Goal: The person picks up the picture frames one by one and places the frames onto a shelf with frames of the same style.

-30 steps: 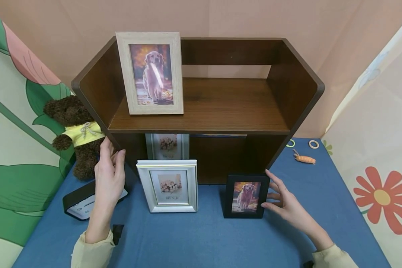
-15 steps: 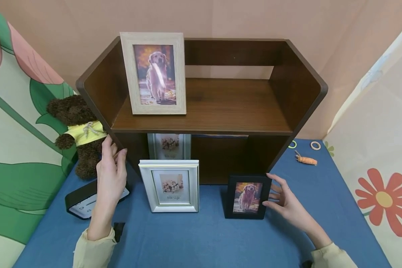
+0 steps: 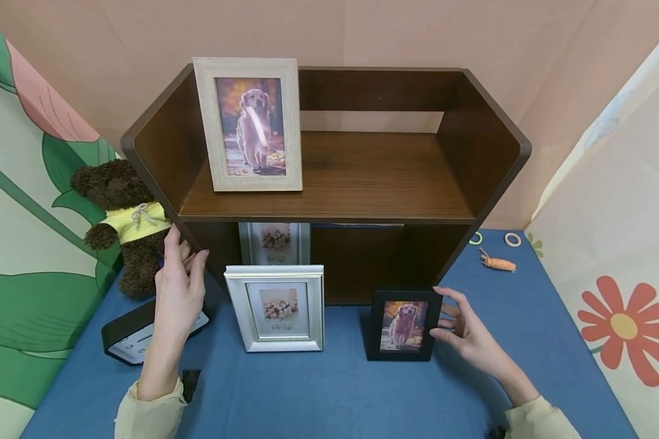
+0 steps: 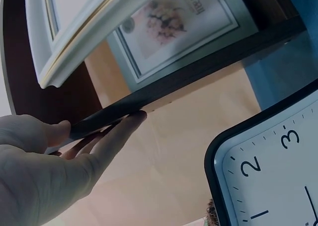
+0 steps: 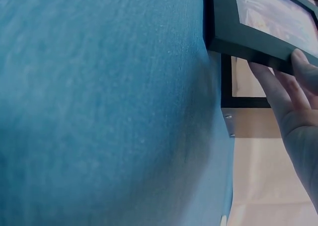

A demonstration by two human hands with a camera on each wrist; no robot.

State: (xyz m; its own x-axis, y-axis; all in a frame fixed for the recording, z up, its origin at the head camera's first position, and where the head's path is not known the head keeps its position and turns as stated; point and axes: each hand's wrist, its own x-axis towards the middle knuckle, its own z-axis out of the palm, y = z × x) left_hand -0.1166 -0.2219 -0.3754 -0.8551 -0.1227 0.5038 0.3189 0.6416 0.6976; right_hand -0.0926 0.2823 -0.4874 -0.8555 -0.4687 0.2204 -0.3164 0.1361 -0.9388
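Note:
My left hand [image 3: 181, 292] holds the front edge of the left side panel of a dark brown wooden shelf [image 3: 362, 177]. In the left wrist view the thumb lies on one face of that panel and the fingers [image 4: 114, 136] on the other. My right hand [image 3: 467, 332] grips the right edge of a small black picture frame [image 3: 374, 323] with a dog photo. This frame stands on the blue tabletop, leaning back slightly. In the right wrist view the thumb is on its front side [image 5: 278, 54], with fingers behind. A silver picture frame [image 3: 314, 317] with flowers stands to its left.
A cream picture frame [image 3: 203, 122] stands on the upper shelf at left. Another flower frame [image 3: 304, 244] is on the lower level. A black-rimmed clock [image 3: 126, 332] lies near my left wrist, below a brown teddy bear [image 3: 112, 186]. Rings [image 3: 512, 239] and an orange carrot toy [image 3: 496, 263] lie at right.
The head view shifts slightly. Both hands keep their places on the shelf and the black picture frame, and nothing else visibly moves.

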